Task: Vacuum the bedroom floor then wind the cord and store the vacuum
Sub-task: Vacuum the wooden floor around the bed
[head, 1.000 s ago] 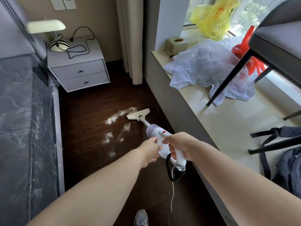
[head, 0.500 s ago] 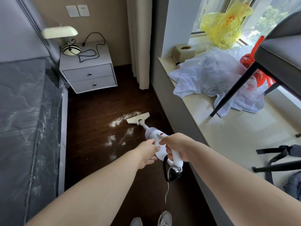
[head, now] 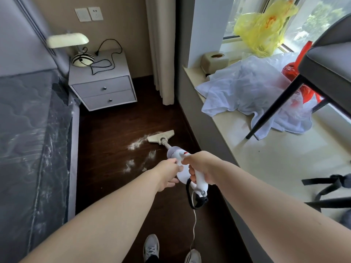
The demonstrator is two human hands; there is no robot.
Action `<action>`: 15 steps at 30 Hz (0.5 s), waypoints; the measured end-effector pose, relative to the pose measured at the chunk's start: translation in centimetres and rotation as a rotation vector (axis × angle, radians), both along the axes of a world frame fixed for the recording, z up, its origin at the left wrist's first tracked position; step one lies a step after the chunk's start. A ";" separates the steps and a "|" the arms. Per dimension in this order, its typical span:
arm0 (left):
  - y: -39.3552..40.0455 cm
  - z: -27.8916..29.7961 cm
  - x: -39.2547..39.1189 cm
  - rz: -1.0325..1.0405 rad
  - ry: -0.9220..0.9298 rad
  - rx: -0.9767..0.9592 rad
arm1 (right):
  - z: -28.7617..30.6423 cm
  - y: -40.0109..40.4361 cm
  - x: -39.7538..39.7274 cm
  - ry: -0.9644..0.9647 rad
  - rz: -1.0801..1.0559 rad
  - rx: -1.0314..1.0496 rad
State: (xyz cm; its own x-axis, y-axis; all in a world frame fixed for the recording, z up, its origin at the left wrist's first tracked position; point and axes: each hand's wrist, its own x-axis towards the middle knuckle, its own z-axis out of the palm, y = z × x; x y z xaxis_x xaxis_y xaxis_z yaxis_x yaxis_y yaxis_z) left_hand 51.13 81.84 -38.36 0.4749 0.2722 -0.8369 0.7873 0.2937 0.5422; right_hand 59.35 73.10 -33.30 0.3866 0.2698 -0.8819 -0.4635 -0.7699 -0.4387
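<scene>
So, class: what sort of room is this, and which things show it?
Most likely a bedroom: a plastic-wrapped grey mattress, a pale two-drawer bedside cabinet bearing a cream lamp, and a window ledge.

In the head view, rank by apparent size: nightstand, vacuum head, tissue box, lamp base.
1. nightstand
2. vacuum head
3. and 4. tissue box and lamp base look alike; not ranked. All sit at different distances, so true sizes are unsure.
</scene>
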 end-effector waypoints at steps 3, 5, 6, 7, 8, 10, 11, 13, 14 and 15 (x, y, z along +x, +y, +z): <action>1.2 0.1 0.1 -0.013 -0.007 -0.006 | 0.1 1.0 0.1 0.002 0.012 0.013; 1.9 0.1 0.0 -0.018 -0.006 -0.009 | 0.1 1.6 0.1 -0.006 0.016 0.005; 2.1 0.0 0.0 -0.020 -0.004 -0.010 | 0.1 1.8 0.1 -0.006 0.016 -0.002; 2.5 0.0 0.0 -0.025 -0.003 -0.010 | 0.2 2.2 0.0 -0.001 0.013 -0.005; 2.7 0.1 0.0 -0.028 -0.003 -0.010 | 0.2 2.4 0.0 0.001 0.009 -0.004; 3.2 0.0 0.0 -0.032 -0.006 -0.009 | 0.1 2.8 -0.1 0.002 0.001 0.006; 3.4 0.0 0.0 -0.033 -0.005 -0.009 | 0.1 3.0 -0.2 -0.001 0.000 0.009; 3.8 -0.1 -0.2 -0.036 -0.003 -0.014 | 0.1 3.5 -0.4 -0.007 -0.005 0.007; 4.0 -0.1 -0.3 -0.035 -0.004 -0.017 | 0.1 3.7 -0.5 -0.008 -0.005 0.006; 4.2 -0.2 -0.4 -0.035 -0.007 -0.018 | 0.2 4.0 -0.6 -0.010 -0.003 0.006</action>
